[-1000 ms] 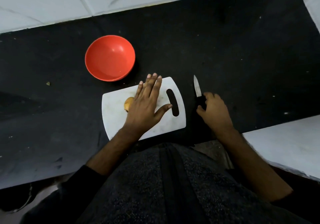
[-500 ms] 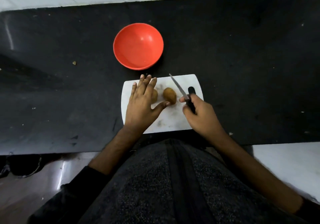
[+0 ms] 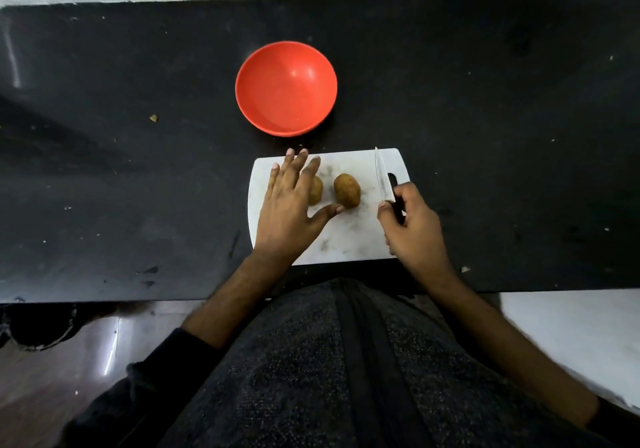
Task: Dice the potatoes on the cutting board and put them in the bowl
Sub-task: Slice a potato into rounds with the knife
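Two whole potatoes sit side by side on the white cutting board [image 3: 346, 243]: the right potato [image 3: 347, 190] in plain view near the middle, the left potato [image 3: 316, 190] half hidden under the fingers of the left hand [image 3: 291, 208], which lies flat and spread, gripping nothing. The right hand [image 3: 412, 227] is clenched around the dark handle of a knife [image 3: 381, 177], blade pointing away over the board's right side, clear of both potatoes. The red bowl [image 3: 286, 88] stands empty just beyond the board. The potatoes look firm, dense and rounded with skin on — likely to roll under a blade, so each wants pinning from above with curled fingertips, well back from the cut line. Halving one first would probably give a flat face to rest on — steadier for dicing. No cut shows yet.
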`<action>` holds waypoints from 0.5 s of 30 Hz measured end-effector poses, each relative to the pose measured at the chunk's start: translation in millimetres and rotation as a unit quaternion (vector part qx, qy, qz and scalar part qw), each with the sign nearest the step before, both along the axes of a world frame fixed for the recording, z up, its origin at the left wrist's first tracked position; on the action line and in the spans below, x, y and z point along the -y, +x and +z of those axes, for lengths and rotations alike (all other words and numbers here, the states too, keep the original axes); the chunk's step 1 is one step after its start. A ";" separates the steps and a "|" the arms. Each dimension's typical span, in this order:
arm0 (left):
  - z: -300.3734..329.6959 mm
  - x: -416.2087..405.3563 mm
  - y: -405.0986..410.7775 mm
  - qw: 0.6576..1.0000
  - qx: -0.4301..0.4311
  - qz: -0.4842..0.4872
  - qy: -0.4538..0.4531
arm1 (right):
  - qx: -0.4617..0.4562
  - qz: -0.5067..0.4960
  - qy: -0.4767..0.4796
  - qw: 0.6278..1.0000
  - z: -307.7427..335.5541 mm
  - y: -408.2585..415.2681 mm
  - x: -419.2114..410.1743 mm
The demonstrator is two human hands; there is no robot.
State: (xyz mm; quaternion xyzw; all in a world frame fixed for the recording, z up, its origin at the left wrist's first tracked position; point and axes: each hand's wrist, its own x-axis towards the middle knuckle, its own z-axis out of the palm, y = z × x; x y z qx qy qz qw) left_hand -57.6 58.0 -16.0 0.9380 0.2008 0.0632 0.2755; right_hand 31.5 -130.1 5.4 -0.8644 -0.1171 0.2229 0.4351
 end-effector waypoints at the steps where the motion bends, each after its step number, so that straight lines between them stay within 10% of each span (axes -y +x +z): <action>1: 0.5 -1.0 -0.9 1.000 0.003 0.005 -0.001 | 0.029 0.003 -0.020 0.999 -1.1 1.4 -0.6; 15: -14.7 -8.3 1.2 0.995 -0.029 0.049 -0.088 | 0.121 0.185 -0.089 0.971 -32.9 22.5 -54.5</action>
